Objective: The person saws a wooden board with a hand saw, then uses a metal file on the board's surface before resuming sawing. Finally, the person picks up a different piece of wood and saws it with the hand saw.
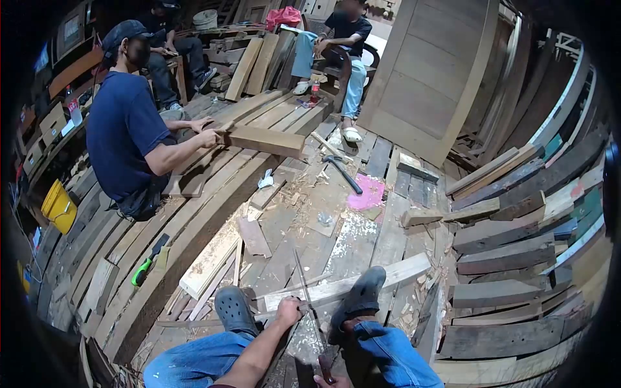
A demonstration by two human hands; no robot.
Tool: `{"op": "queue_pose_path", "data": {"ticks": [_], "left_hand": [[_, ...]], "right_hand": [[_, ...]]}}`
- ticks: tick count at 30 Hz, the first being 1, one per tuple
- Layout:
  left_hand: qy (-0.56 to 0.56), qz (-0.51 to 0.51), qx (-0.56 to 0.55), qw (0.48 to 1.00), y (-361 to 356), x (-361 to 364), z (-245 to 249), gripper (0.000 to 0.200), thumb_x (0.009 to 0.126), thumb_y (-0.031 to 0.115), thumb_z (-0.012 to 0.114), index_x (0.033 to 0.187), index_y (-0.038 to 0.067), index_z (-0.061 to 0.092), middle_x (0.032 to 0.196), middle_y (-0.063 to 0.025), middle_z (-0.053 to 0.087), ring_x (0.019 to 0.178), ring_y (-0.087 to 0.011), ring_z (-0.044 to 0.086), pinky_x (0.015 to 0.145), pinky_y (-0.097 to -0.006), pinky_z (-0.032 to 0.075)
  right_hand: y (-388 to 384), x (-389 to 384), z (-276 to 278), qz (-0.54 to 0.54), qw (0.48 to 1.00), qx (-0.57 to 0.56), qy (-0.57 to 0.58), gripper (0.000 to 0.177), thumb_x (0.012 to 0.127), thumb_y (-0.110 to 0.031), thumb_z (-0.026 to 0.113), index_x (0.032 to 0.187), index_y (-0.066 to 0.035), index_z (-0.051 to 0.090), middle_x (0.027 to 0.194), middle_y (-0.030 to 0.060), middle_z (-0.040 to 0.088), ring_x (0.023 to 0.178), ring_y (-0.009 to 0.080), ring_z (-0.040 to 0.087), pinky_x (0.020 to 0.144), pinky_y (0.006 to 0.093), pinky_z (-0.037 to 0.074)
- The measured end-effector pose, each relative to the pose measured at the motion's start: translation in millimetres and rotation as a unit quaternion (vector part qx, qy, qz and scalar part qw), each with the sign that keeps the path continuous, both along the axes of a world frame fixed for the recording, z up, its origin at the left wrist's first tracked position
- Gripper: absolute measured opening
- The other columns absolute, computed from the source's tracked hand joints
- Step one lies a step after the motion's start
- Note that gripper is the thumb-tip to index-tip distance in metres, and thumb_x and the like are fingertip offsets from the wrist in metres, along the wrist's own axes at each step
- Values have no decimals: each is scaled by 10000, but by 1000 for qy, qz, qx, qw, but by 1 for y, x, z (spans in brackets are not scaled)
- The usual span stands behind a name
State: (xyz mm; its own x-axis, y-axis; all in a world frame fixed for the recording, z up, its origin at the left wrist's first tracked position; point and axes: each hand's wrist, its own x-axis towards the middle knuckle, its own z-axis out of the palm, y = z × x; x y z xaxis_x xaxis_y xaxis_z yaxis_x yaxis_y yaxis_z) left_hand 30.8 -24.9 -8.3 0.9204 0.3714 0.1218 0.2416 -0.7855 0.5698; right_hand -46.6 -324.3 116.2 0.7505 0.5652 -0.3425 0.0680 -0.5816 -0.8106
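Note:
My right hand (333, 382), partly cut off by the bottom edge, is closed round the dark reddish handle of a handsaw (308, 301). The long thin blade points away from me, seen nearly edge-on, and crosses a pale wooden board (404, 266) near its left end. My left hand (288, 312) is closed on that end of the board, just left of the blade. A grey clog (365, 291) on my right foot overlaps the board, while the other clog (234, 310) is to the left of my left hand.
A person (126, 123) at left holds a thick wooden beam (265, 140); two others sit farther back. A hammer (343, 173) lies on the floor by a pink sheet (367, 193). A green-handled tool (149, 260) rests on planks. Stacked timber (504, 288) lines the right.

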Motion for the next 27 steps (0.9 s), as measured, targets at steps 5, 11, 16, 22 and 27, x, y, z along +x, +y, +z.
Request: {"op": "queue_pose_path", "data": {"ticks": [5,11,16,22,27], "left_hand": [[-55,9,6,998,1,1,-8,286,625,219,768,899,140,743,833,-103,672,841,-279,621,790,-377,509],[-92,10,8,996,1,2,-16,338,580,262,803,871,101,739,769,-115,655,795,-292,622,734,-407,505],[-78,19,6,997,2,4,-27,341,576,231,797,892,115,744,766,-110,650,789,-289,618,739,-399,502],[-97,8,-3,995,1,3,-18,315,600,212,777,896,111,743,753,-104,642,777,-291,613,736,-393,502],[-67,23,-23,997,0,2,-10,286,628,102,674,899,152,752,815,-96,670,826,-286,618,784,-394,514]], "right_hand": [[28,5,78,-104,977,-69,175,601,864,-503,636,540,-54,402,502,19,343,477,141,340,451,367,316],[20,1,82,-73,983,26,166,568,872,-485,633,553,-46,464,495,20,385,462,130,387,422,350,338],[26,8,102,-95,970,-41,221,547,876,-463,635,556,-42,498,494,23,409,468,124,385,434,344,329],[14,-1,57,-59,992,27,105,555,874,-452,641,556,-19,500,492,26,395,494,117,369,445,357,314],[9,-1,23,-38,996,16,83,565,873,-466,635,555,-17,505,499,30,396,520,120,377,470,373,325]]}}
